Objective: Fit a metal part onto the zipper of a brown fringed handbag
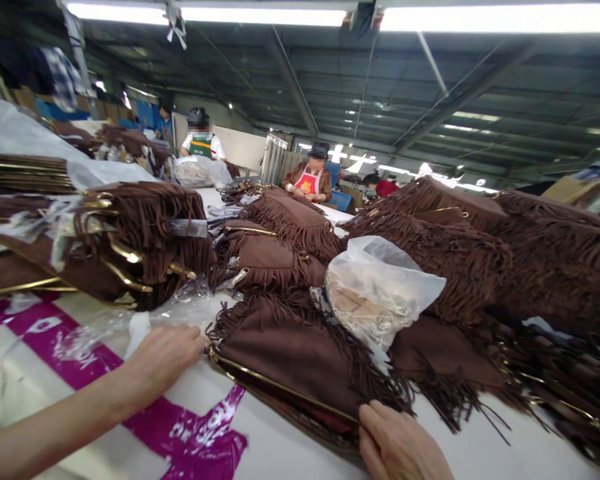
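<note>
1. Big workshop under strip lights, and a long white counter [290,453] with magenta print runs away from us, heaped with brown goods.
2. Front and centre lies a brown fringed bag [290,353], flat on the counter with its gold-trimmed edge facing us.
3. The left hand [163,360] is at the bag's left corner, fingers curled loosely and touching the trim, nothing gripped.
4. The right hand [400,447] sits at the bag's near right edge, fingers bent onto the fringe; whether they pinch it, I cannot tell.
5. Just behind the bag, a clear plastic bag [380,287] stuffed with pale pieces leans on the pile.
6. Left, a stack of fringed bags [145,240]; right, a larger fringed heap [530,267].
7. Far back, a person in a red apron [310,181] works at the counter.
</note>
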Tool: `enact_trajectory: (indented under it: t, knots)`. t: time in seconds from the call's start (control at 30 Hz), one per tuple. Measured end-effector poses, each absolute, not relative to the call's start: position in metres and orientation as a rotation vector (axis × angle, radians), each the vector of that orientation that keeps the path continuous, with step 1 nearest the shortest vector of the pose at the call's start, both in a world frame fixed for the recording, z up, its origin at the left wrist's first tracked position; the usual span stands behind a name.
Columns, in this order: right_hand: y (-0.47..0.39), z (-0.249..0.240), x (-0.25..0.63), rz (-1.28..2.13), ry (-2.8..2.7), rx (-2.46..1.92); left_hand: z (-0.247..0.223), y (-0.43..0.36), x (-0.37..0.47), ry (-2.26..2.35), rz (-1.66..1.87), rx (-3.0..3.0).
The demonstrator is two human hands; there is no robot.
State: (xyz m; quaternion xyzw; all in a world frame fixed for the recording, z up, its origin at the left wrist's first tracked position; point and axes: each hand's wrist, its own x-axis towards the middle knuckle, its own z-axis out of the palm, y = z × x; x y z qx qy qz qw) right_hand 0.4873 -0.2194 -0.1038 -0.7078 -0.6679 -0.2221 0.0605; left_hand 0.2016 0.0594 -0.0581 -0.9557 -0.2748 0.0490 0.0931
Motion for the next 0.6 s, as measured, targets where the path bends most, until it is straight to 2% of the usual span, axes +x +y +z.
enact_trajectory:
  t: [0.1, 0.2, 0.3, 0.43, 0.53, 0.6]
  knots:
    - [-0.215, -0.1, 0.481, -0.706, -2.024, -2.156, -0.05, 0.038, 0.21, -0.765, -0.029, -2.848]
    - [-0.203, -0.098, 0.465, -0.705, -2.126, -2.111, -0.052, -0.001, 0.226, -0.283, -0.233, -3.069]
    - [-0.19, -0.097, 0.457, -0.665, -2.048, -2.131, -0.067, -0.034, 0.244, 0.107, -0.202, -3.195]
    - [-0.182, -0.086, 0.47, -0.455, -1.753, -2.101, -0.082, -0.042, 0.262, -0.159, -0.205, -3.24]
    - [-0.184, -0.073, 0.48, -0.554, -1.659, -2.163, -0.074, -0.034, 0.265, -0.195, -0.107, -3.302]
    - [-0.186, -0.072, 0.483, -0.562, -1.799, -2.193, -0.062, -0.028, 0.262, -0.136, -0.003, -3.343]
